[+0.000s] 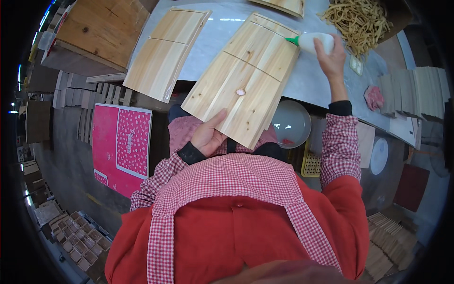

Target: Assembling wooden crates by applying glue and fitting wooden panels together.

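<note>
A pale wooden board point(227, 92) with grooves cut across it lies tilted over the table edge above my lap; more board edges show beneath its right side. My left hand point(209, 137) grips its near edge, thumb on top and fingers underneath. In my right hand point(332, 56) is a white glue bottle point(315, 42) with a green nozzle, tipped on its side. The nozzle tip is at the board's far right, by the groove nearest the far end; whether it touches cannot be made out. Another grooved wooden board point(163, 57) lies to the left.
A heap of thin wooden strips point(358, 23) fills the far right. On the left stands a wooden box point(101, 33). Below the table are a water basin point(291, 124), a yellow crate point(310, 163) and a pink printed sheet point(105, 137). Stacked boards point(416, 92) stand at right, beside a pink cloth point(374, 97).
</note>
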### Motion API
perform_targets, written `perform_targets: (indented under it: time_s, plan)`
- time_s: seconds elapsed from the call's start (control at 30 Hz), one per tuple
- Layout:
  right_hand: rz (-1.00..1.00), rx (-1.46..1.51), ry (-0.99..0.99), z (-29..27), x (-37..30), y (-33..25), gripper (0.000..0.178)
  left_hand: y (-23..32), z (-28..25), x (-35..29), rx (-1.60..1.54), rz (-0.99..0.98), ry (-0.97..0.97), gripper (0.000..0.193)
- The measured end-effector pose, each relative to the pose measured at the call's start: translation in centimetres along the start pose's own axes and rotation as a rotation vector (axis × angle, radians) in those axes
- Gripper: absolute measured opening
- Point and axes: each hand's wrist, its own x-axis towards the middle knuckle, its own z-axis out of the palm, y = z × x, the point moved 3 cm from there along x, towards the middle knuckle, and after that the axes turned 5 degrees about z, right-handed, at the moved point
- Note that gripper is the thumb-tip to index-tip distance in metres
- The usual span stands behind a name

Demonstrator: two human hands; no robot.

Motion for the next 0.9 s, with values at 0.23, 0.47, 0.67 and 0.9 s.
perform_targets:
  time_s: [0.23, 0.47, 0.67, 0.9]
  plan:
    - [0.226, -0.016, 0.109, -2.8, -2.9, 0.4, 0.042, 0.0, 0.0, -0.1, -0.022, 0.012, 0.001, 0.048]
    - [0.485, 0.539, -0.123, 5.3, -8.5, -6.6, 0.048, 0.0, 0.3, -0.1, -0.021, -0.008, -0.002, 0.05]
    - [0.039, 0.255, -0.087, 7.6, -8.1, -9.6, 0.035, -0.1, 0.1, -0.1, -0.016, 0.018, -0.022, 0.05]
    - [0.07, 0.177, -0.128, 2.2, -8.2, -8.3, 0.034, 0.0, 0.0, -0.3, 0.001, -0.013, -0.036, 0.051]
